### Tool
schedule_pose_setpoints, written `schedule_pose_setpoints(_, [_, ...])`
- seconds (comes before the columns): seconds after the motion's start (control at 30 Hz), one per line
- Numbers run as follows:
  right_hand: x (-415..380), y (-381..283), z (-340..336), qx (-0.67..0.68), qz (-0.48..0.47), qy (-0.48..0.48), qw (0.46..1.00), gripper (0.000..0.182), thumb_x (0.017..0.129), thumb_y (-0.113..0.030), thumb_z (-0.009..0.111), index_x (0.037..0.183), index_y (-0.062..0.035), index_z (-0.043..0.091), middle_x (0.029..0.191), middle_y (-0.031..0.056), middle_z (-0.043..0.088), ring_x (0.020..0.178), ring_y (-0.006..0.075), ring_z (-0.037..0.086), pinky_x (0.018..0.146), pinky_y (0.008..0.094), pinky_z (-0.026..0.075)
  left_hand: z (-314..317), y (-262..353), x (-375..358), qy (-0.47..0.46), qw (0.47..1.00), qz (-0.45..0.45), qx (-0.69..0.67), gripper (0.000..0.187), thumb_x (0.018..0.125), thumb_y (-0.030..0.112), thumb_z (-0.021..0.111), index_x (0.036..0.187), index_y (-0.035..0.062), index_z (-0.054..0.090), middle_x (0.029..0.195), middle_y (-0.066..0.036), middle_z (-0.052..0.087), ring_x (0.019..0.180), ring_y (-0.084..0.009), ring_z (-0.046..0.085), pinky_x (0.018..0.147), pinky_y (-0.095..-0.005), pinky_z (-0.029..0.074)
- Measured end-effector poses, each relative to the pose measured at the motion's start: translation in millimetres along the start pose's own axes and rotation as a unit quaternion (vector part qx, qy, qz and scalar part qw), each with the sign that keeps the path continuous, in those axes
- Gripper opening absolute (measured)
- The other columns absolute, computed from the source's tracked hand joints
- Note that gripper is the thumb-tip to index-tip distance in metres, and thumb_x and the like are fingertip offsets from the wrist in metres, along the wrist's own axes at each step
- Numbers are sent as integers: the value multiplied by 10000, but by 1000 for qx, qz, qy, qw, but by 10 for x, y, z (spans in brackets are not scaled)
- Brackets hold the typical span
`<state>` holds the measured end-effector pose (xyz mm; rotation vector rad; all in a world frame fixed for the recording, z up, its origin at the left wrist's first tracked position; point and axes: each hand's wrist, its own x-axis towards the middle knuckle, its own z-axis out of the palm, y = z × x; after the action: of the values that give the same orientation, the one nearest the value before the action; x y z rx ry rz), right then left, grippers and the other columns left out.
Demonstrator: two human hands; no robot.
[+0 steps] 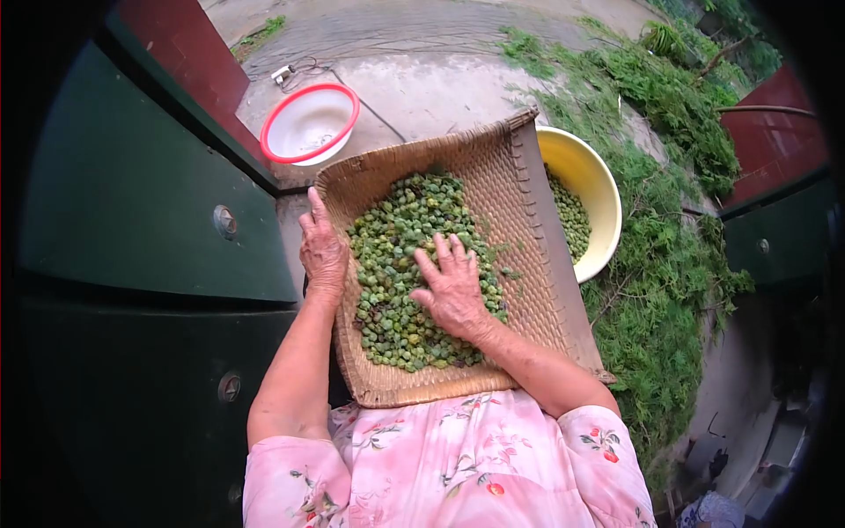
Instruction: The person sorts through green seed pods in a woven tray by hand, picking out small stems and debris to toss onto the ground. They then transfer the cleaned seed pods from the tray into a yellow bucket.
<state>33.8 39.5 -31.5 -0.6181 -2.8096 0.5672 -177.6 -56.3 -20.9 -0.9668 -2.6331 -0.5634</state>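
A woven winnowing basket [528,290] rests against my front, its stiff straight edge on the right. Small round green seed cones [396,326] lie heaped in it, with a few dark bits and green sprigs among them. My left hand [323,251] grips the basket's left rim, one finger pointing up along it; its underside grip is hidden. Palm down on the heap, my right hand [453,290] has its fingers spread and touches the cones without grasping any that I can see.
Beyond the basket's right edge stands a yellow basin [603,211] partly filled with green cones. A white basin with a red rim [310,123] sits at the upper left, near a cable [370,106]. Cut green branches [651,255] cover the ground on the right. Dark green door panels [141,202] flank the left.
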Motion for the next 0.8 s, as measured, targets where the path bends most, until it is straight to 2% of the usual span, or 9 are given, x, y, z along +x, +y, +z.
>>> schedule_pose_setpoints(0.07, [-130,-153,-146,33,0,-40,999,699,844,-411,634,1432,-147,363,1523,194,175,1407,439,105,1087,632,158,-9,3,6,-12,1000,-10,-2,794,765,-38,521,1480,50,186,979,-183,468,830,-365,599,700,-436,518])
schedule_pose_setpoints(0.17, [-303,-242,-249,35,-62,-93,993,599,854,-366,626,1378,-147,438,1496,165,258,1397,418,158,1068,641,208,-25,3,0,-11,1000,-8,-4,778,780,-36,510,1481,52,184,1000,-184,470,823,-369,600,703,-439,518])
schedule_pose_setpoints(0.27, [-514,-233,-316,90,-127,-149,977,521,839,-315,653,1303,-131,506,1478,148,293,1371,422,210,1041,677,210,-35,23,7,-26,999,-19,-19,770,789,-46,487,1485,72,181,1031,-186,475,858,-378,590,727,-449,505])
schedule_pose_setpoints(0.3, [-566,-242,-391,128,-122,-114,978,398,829,-222,669,1201,-106,590,1419,136,407,1310,379,355,1051,605,275,-45,34,11,-34,999,-31,-27,768,791,-50,473,1488,90,182,1045,-183,479,890,-381,581,749,-453,495])
schedule_pose_setpoints(0.4, [-710,-24,-465,284,-74,-41,955,332,804,-110,685,1132,-72,640,1279,157,558,1191,321,515,1007,436,407,-79,39,11,-49,997,-47,-40,767,793,-59,455,1490,108,183,1063,-183,480,916,-387,571,779,-458,482])
schedule_pose_setpoints(0.43, [-691,9,-559,287,-41,11,957,269,784,-35,683,1052,-45,670,1177,149,629,1073,289,604,906,317,480,-87,42,9,-53,996,-49,-42,766,793,-60,453,1490,108,183,1065,-184,478,914,-388,570,783,-459,480])
schedule_pose_setpoints(0.6, [-686,532,-518,222,125,95,962,210,774,-8,657,984,-19,652,1015,142,633,931,319,619,798,370,497,-92,44,-3,-52,996,-49,-44,780,779,-71,458,1489,103,186,1076,-185,476,932,-384,563,799,-460,473])
schedule_pose_setpoints(0.73, [-560,523,-490,188,107,126,968,205,756,13,654,960,-10,640,972,154,601,892,338,607,778,396,489,-15,-18,-1,-7,1000,-5,-13,789,765,-29,515,1480,68,198,993,-179,461,808,-366,593,691,-446,502])
schedule_pose_setpoints(0.8, [-395,470,-490,178,68,121,974,228,752,23,647,976,-17,633,1014,156,589,904,337,605,783,400,487,0,-33,-4,-11,1000,-11,-13,777,763,-28,516,1474,67,218,1020,-180,463,853,-371,585,709,-439,501])
